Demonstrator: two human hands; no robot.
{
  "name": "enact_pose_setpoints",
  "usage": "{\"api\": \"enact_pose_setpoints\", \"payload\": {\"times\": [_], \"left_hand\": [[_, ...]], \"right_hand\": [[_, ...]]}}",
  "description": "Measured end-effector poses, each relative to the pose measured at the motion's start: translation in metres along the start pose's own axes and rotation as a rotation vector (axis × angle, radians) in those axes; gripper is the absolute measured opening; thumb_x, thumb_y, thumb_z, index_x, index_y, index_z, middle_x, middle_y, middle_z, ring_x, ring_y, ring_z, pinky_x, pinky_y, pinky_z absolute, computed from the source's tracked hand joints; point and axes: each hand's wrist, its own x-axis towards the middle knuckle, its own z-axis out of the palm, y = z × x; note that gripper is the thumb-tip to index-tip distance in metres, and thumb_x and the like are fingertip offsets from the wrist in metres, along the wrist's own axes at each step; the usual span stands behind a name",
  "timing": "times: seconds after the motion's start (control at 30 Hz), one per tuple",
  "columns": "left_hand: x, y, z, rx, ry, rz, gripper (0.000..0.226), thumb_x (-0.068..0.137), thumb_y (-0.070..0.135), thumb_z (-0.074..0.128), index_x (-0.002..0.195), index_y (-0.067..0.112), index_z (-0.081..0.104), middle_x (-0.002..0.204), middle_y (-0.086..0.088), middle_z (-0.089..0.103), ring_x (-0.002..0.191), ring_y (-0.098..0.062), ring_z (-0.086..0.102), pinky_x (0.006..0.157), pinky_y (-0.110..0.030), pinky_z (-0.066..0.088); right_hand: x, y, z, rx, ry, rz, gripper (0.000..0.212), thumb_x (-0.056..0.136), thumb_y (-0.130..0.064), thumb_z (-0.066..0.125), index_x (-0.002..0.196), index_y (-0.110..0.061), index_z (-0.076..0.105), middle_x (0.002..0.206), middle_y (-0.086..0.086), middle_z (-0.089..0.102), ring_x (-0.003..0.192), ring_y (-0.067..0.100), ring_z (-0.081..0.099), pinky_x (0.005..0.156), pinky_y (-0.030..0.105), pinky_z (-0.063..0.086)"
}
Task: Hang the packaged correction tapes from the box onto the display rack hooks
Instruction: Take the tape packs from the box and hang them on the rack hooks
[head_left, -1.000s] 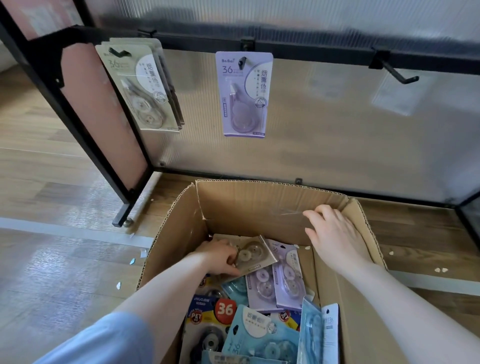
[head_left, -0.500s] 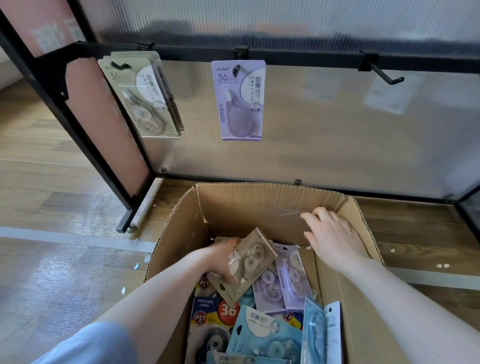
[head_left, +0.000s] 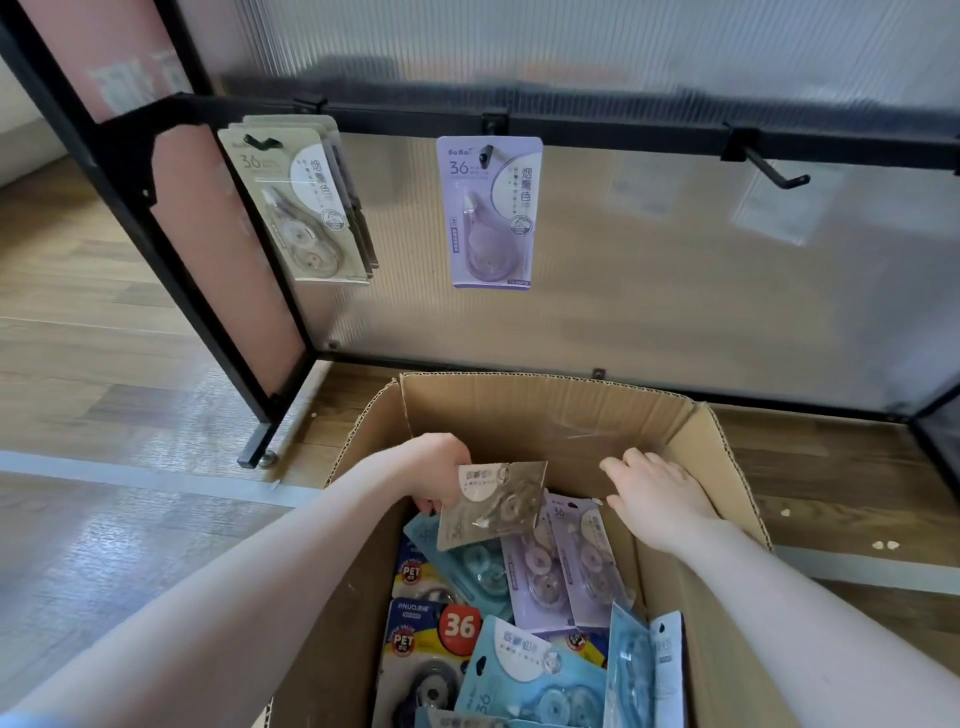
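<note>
While the left hand (head_left: 436, 473) pinches a beige pack (head_left: 493, 504) just above the box (head_left: 545, 410), the right hand (head_left: 660, 499) rests open inside. Pick-up's basically done; next up, probably line its hole up with the far-left hook (head_left: 262, 143).

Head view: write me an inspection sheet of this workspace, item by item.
Surface: wooden floor with a pale strip across it; small pale scraps lie near the box.
Job's things: open cardboard box holding blue, purple and multicoloured packs; beige packs stacked on the left hook; one purple pack on the middle hook; right hook bare.
Clutter: nothing seen beyond the floor scraps.
Grippers: left hand grips a beige pack above the box contents; right hand rests open at the box's far right corner.
Cables: nothing seen.
Surroundings: black rack frame with translucent ribbed panel behind the hooks.
</note>
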Motion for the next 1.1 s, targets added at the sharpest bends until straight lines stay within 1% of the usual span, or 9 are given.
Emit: {"api": "enact_pose_setpoints", "payload": {"times": [0.27,0.37,0.43,0.57,0.67,0.8,0.93,1.0,1.1], "left_hand": [[-0.015,-0.016,-0.015,0.005,0.178,0.003,0.019,0.082,0.008,0.054,0.099,0.005,0.063,0.096,-0.01,0.066,0.079,-0.019,0.062,0.058,-0.026,0.05],[-0.016,-0.017,-0.018,0.027,0.285,0.009,0.012,0.083,0.01,0.051,0.084,0.004,0.062,0.081,-0.005,0.061,0.073,-0.018,0.053,0.053,-0.022,0.037],[-0.016,-0.014,-0.019,0.019,0.332,0.026,0.017,0.085,0.012,0.05,0.069,0.013,0.056,0.069,0.003,0.055,0.065,-0.013,0.05,0.049,-0.02,0.034],[-0.016,-0.011,-0.019,0.081,0.372,0.104,0.017,0.09,0.016,0.047,0.084,0.017,0.063,0.086,0.0,0.065,0.081,-0.018,0.058,0.064,-0.025,0.043],[-0.016,-0.012,-0.019,0.097,0.381,0.145,0.018,0.091,0.018,0.048,0.089,0.017,0.066,0.086,0.002,0.061,0.086,-0.02,0.057,0.074,-0.03,0.046],[-0.016,-0.013,-0.02,0.108,0.412,0.17,0.019,0.092,0.018,0.049,0.094,0.016,0.068,0.084,0.004,0.057,0.086,-0.019,0.056,0.076,-0.031,0.046],[-0.013,-0.015,-0.018,0.11,0.419,0.161,0.017,0.091,0.016,0.048,0.078,0.022,0.057,0.076,0.008,0.052,0.079,-0.017,0.051,0.07,-0.028,0.042],[-0.011,-0.015,-0.017,0.108,0.424,0.163,0.018,0.092,0.015,0.048,0.076,0.022,0.055,0.074,0.01,0.05,0.079,-0.017,0.051,0.069,-0.028,0.041],[-0.011,-0.015,-0.017,0.112,0.435,0.184,0.018,0.093,0.017,0.048,0.094,0.019,0.066,0.088,0.007,0.057,0.085,-0.015,0.053,0.073,-0.027,0.043]], "right_hand": [[0.022,-0.002,0.02,-0.018,-0.099,-0.028,0.031,0.099,-0.026,0.039,0.127,-0.016,0.045,0.123,0.006,0.048,0.116,0.025,0.046,0.095,0.036,0.039],[0.031,-0.006,0.028,-0.007,-0.149,-0.019,0.026,0.097,-0.016,0.04,0.121,-0.015,0.047,0.121,0.007,0.049,0.114,0.026,0.047,0.092,0.036,0.039],[0.036,-0.009,0.033,0.005,-0.187,-0.016,0.027,0.095,-0.011,0.039,0.121,-0.014,0.046,0.122,0.008,0.048,0.116,0.027,0.046,0.092,0.036,0.039],[0.048,-0.013,0.045,0.108,-0.316,-0.029,0.043,0.094,-0.018,0.041,0.137,-0.016,0.037,0.136,0.008,0.042,0.125,0.028,0.042,0.098,0.038,0.038],[0.056,-0.015,0.051,0.187,-0.426,-0.04,0.046,0.091,-0.032,0.048,0.135,-0.022,0.039,0.135,0.007,0.044,0.123,0.029,0.044,0.099,0.04,0.039],[0.064,-0.017,0.055,0.242,-0.466,-0.059,0.051,0.081,-0.045,0.059,0.126,-0.024,0.046,0.126,0.006,0.049,0.115,0.027,0.05,0.094,0.039,0.043],[0.07,-0.016,0.06,0.215,-0.49,-0.048,0.081,0.072,-0.052,0.068,0.138,-0.02,0.034,0.135,0.007,0.042,0.123,0.028,0.044,0.1,0.04,0.039],[0.073,-0.014,0.062,0.218,-0.514,-0.047,0.081,0.072,-0.053,0.069,0.137,-0.018,0.036,0.135,0.008,0.041,0.123,0.027,0.044,0.1,0.039,0.04],[0.074,-0.013,0.062,0.157,-0.498,-0.064,0.08,0.07,-0.052,0.072,0.135,-0.017,0.039,0.133,0.009,0.04,0.124,0.028,0.038,0.1,0.038,0.038]]}}
